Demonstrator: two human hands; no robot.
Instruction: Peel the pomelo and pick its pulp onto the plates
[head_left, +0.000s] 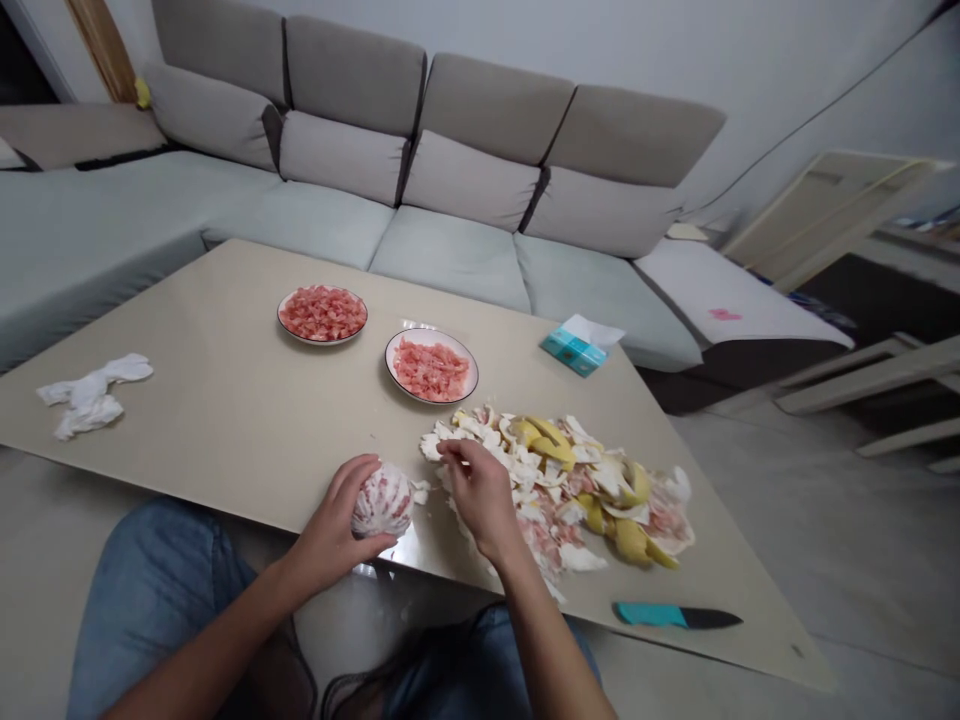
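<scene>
My left hand (341,525) is wrapped round a peeled pomelo (382,498), its pink flesh streaked with white pith, at the table's near edge. A small scrap of pith (420,491) lies just right of the fruit. My right hand (480,492) is over the left side of a heap of pomelo peel (555,490), yellow rind mixed with white pith and pinkish membrane. Its thumb and forefinger are pinched together; white bits lie behind the fingertips, so what they hold cannot be made out.
Two plates of pink pomelo flesh, one (322,315) farther left and one (431,367) nearer, stand beyond my hands. A teal-handled knife (675,615) lies by the right front edge. A tissue pack (576,347) and crumpled white tissue (94,395) also lie on the table (225,400). A sofa (450,240) stands behind.
</scene>
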